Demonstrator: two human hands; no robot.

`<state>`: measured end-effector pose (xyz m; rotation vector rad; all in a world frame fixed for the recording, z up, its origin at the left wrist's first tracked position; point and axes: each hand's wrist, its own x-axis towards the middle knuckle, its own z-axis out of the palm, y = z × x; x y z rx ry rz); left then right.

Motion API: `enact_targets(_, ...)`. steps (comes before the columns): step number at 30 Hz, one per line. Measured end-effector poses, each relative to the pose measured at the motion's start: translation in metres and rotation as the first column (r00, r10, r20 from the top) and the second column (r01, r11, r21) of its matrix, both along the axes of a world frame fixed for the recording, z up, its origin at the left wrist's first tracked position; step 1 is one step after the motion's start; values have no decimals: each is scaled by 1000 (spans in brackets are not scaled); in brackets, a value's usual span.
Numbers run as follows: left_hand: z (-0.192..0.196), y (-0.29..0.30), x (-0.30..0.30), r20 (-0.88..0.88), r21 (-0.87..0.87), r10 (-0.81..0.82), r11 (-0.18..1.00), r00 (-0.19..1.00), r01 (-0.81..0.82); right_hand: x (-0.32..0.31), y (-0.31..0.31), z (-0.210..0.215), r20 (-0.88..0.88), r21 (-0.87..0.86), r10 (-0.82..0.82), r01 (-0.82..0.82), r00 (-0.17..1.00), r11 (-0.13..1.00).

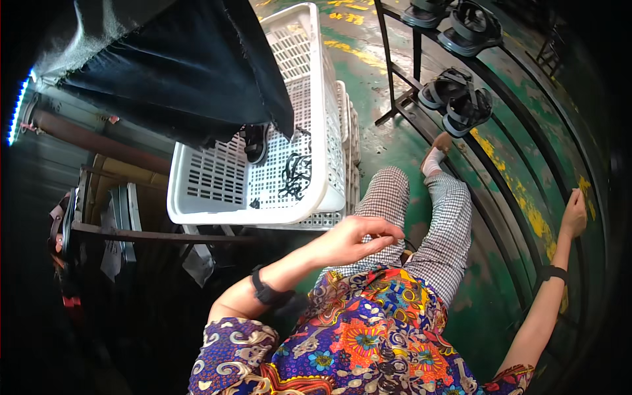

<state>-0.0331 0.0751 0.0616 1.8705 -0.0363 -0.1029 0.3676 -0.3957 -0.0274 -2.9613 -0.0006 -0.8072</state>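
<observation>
My left hand [365, 238] hovers over my lap, its fingers loosely stretched, thumb and forefinger apart, with nothing between them. Far out to the right, my right hand [575, 214] is closed beside the dark rails of a metal rack [510, 66]. Whatever its fingers hold, if anything, is hidden. On the rack stand black strappy sandals: one pair [457, 99] lower down, and another sandal [469, 29] above it. A white plastic basket [319, 187], left of my knees, holds a black sandal [255, 143] and a tangle of black straps [296, 176].
A black sheet [191, 66] hangs over the basket's far left part. Below it at the left are a brown pipe [85, 135] and a dark metal bar [158, 236]. More white baskets [349, 125] stand beside the first. The floor [368, 92] is green with worn yellow marks.
</observation>
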Motion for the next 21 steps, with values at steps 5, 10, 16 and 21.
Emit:
enact_targets(5,104,95,-15,7,226,136,965,991,-134,6,-12,-7,-68,-21,-9,7,998,1000)
enact_targets(10,85,244,-8,-127,593,456,747,881,-301,9,-27,-8,-64,16,-30,31,997,999)
enact_targets(16,-35,409,-17,-391,897,502,395,772,197,10,-61,-6,-91,77,63,-56,994,995)
enact_targets(21,-109,478,-7,-349,826,573,561,741,-45,9,-100,-1,-127,10,110,-110,986,994)
